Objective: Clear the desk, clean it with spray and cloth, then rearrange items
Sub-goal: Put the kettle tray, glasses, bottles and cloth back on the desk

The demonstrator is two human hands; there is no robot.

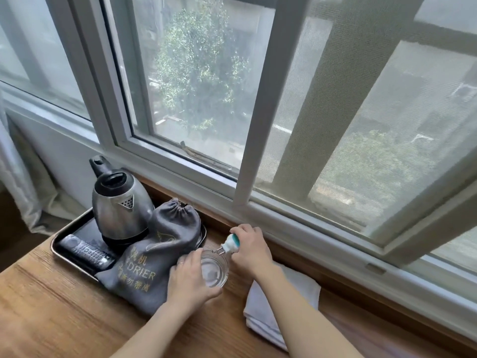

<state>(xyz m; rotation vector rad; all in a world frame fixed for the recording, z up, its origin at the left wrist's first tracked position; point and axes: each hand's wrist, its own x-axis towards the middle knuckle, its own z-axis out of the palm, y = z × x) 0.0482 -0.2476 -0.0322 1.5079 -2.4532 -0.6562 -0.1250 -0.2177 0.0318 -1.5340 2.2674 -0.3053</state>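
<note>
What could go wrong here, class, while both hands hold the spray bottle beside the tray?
1. The left hand holds the clear spray bottle while the right hand grips its nozzle: liquid might spill on the wooden desk.
2. Spray could wet the grey bag touching the left hand, or the kettle.

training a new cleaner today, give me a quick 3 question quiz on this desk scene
1. True or false: the kettle stands on the tray.
2. Which hand grips the spray bottle's clear body: A left, B right?
3. What lies on the desk under the right forearm?

Key
1. True.
2. A: the left hand holds the body, while the right hand grips the white and teal nozzle.
3. A folded white cloth.
</note>
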